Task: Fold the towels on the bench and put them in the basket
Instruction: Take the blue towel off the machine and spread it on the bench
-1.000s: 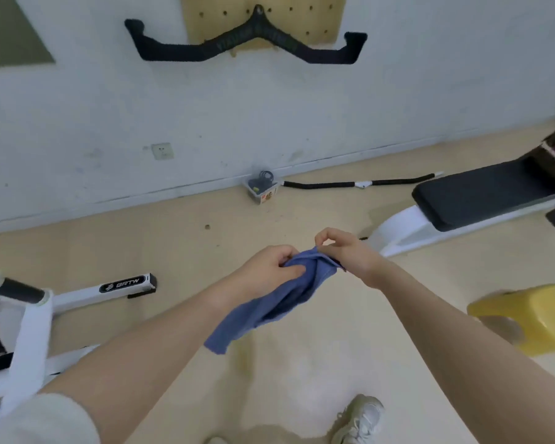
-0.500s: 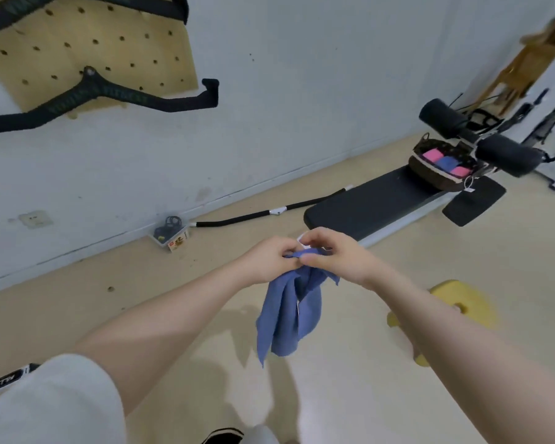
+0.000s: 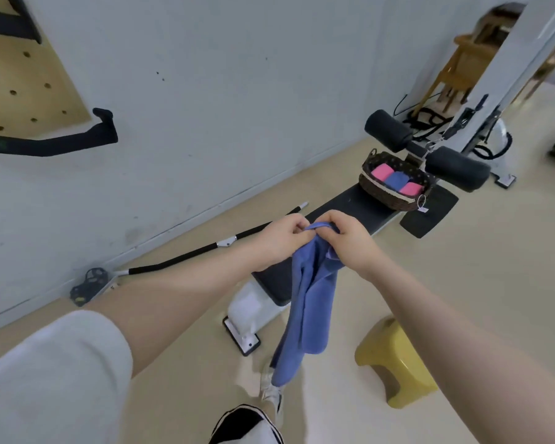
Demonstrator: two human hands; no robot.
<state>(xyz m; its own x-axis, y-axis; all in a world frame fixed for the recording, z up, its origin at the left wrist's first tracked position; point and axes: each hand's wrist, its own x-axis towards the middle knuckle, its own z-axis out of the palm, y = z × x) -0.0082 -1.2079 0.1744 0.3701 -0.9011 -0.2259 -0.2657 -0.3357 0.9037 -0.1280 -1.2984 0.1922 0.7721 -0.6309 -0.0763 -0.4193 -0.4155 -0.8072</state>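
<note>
- Blue towel is hanging in mid-air in front of the person, bunched lengthwise, lower end dangling above the floor.
- Left hand and right hand are both pinching its top edge with curled fingers, hands nearly touching.
- Step, as judged: folding in progress; next move is calling for squaring the halves, then carrying it to the basket.
- Wicker basket is sitting at the far end of the tabletop, already holding pink and blue folded towels.
- Hard to make out: the fold count; the hands are hiding the towel's corners.
</note>
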